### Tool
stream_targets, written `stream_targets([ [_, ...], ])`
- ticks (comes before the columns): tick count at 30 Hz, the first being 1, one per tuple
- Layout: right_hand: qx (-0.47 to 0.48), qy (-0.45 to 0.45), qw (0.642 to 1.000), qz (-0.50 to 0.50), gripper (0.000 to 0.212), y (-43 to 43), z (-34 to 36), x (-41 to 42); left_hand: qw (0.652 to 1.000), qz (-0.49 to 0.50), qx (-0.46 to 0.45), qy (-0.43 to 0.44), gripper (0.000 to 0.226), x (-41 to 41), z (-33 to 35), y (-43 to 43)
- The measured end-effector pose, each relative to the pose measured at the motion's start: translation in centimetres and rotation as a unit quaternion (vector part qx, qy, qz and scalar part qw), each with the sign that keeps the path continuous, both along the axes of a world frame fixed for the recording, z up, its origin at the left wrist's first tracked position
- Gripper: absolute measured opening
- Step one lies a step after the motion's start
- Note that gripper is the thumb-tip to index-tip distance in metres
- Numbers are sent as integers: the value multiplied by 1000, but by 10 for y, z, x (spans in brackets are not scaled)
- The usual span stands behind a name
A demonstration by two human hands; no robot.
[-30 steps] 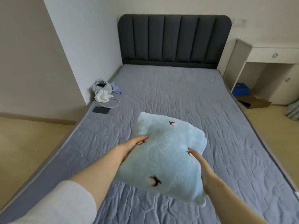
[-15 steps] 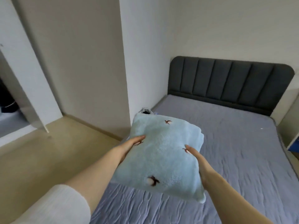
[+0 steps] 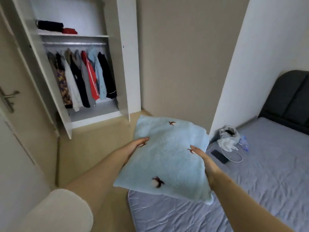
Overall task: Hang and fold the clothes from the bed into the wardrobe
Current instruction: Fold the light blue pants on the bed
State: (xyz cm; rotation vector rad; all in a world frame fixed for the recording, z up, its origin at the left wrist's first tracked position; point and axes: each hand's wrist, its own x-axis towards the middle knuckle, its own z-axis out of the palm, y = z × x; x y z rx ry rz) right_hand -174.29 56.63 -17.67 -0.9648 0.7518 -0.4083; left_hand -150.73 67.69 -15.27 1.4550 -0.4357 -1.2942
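I carry a folded light-blue fleece garment [image 3: 167, 156] with small brown prints, held in the air over the bed's corner. My left hand [image 3: 133, 146] grips its left edge, thumb on top and fingers hidden beneath. My right hand [image 3: 202, 158] grips the right edge the same way. The white wardrobe [image 3: 128, 64] stands open ahead at the upper left. Several clothes [image 3: 83, 77] hang on its rail, and folded dark and red clothes [image 3: 55, 27] lie on the shelf above.
The bed [image 3: 267, 173] with a grey quilted cover lies to the right, its dark headboard [image 3: 291, 97] at the far right. A white plastic bag [image 3: 227, 136] and a dark phone [image 3: 219, 156] lie near its wall side. A door with a handle [image 3: 8, 99] is at the left.
My view has swung left from the bed to the open wardrobe. Both hands keep the same hold on the blue garment, now carried over the bed's corner.
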Motion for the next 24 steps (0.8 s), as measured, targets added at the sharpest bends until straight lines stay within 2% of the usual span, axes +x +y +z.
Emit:
stream_targets([
  [5, -3, 4, 998, 65, 52, 14, 1, 124, 998, 69, -5, -6, 20, 106, 6, 43],
  [9, 6, 11, 992, 124, 42, 26, 8, 210, 991, 129, -21, 9, 20, 175, 7, 79],
  [16, 1, 13, 982, 187, 53, 32, 11, 338, 980, 197, -19, 14, 25, 267, 5, 120],
  [19, 25, 9, 975, 222, 47, 26, 5, 392, 973, 227, -27, 16, 25, 307, 4, 123],
  [24, 5, -2, 968, 251, 54, -15, 3, 491, 963, 264, -57, 2, 23, 398, 10, 86],
])
